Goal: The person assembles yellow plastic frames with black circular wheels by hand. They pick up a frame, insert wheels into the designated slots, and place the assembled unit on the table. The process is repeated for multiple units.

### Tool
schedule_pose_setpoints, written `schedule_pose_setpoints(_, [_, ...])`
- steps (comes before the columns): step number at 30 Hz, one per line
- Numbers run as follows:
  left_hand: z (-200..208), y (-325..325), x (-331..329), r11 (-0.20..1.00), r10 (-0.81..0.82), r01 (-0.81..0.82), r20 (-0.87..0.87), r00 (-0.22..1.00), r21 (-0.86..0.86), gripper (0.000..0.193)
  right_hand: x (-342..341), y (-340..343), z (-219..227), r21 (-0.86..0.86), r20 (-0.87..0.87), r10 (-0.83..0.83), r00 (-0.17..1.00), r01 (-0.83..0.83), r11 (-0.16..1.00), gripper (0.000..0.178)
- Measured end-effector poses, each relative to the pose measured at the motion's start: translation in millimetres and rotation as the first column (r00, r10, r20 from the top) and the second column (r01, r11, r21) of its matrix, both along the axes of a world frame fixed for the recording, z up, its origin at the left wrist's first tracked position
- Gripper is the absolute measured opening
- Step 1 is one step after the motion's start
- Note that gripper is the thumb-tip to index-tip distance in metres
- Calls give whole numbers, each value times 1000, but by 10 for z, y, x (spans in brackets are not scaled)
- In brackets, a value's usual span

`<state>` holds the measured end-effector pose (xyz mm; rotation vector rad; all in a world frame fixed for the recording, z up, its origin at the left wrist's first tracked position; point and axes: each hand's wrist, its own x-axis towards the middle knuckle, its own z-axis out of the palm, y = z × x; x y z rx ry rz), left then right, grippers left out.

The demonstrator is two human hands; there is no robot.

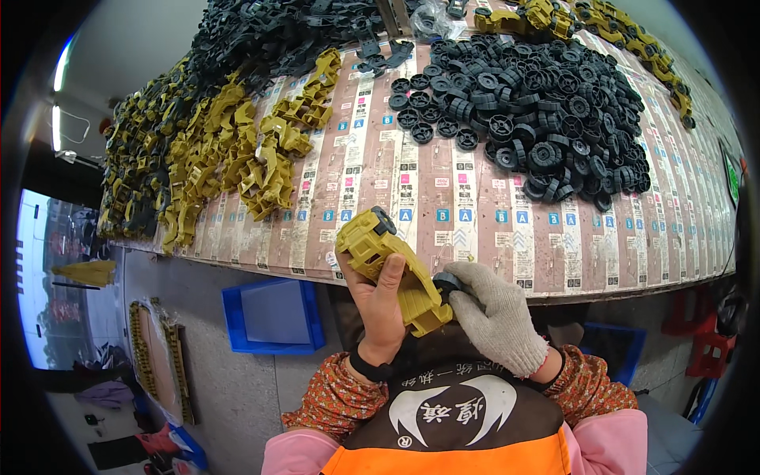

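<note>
Wheel fitting looks to be the step in hand, judging by how the parts meet at the near edge of the table (412, 170). The yellow toy truck (421, 299) is held up there, tilted, one end reaching over the tabletop and the other toward the person's apron. The bare left hand (378, 307) is closed around its side, thumb laid along the upper face and fingers curled beneath, mostly out of sight. The gloved right hand (497, 318) pinches a black wheel (447, 283) between thumb and fingers, right against the truck's side; whether it is already seated cannot be told, since the glove covers part of it. Another black wheel (384, 220) shows at the truck's far end. The next move seems to call for lining the pinched wheel up squarely and pressing it inward while the left hand braces the body against the push; a crooked press could let it slip off. A broad pile of loose black wheels (546, 111) lies ahead to the right, within easy reach of the gloved hand, while yellow body shells (269, 166) are heaped on the left.
</note>
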<state>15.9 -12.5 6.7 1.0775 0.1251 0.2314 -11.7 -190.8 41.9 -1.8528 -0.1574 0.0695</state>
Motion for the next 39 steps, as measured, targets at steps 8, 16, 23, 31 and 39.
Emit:
schedule_pose_setpoints(8, [28,-41,-34,997,31,-32,8,999,64,54,2,-1,-45,-4,19,-4,1000,4,1000,32])
schedule_pose_setpoints(16, [28,-60,-74,984,101,-119,141,985,131,50,-53,-57,-18,-104,94,96,991,-87,991,36])
schedule_pose_setpoints(23, [-97,-86,-191,911,-41,-91,309,950,402,86,-101,-26,33,-254,98,185,978,-155,955,42])
schedule_pose_setpoints(31, [-24,-69,-69,962,-168,125,160,973,244,73,70,-154,1,-193,-58,221,974,-228,954,35])
schedule_pose_setpoints(39, [297,228,190,805,-583,529,-196,788,-269,60,582,-216,451,182,102,-25,995,6,983,38])
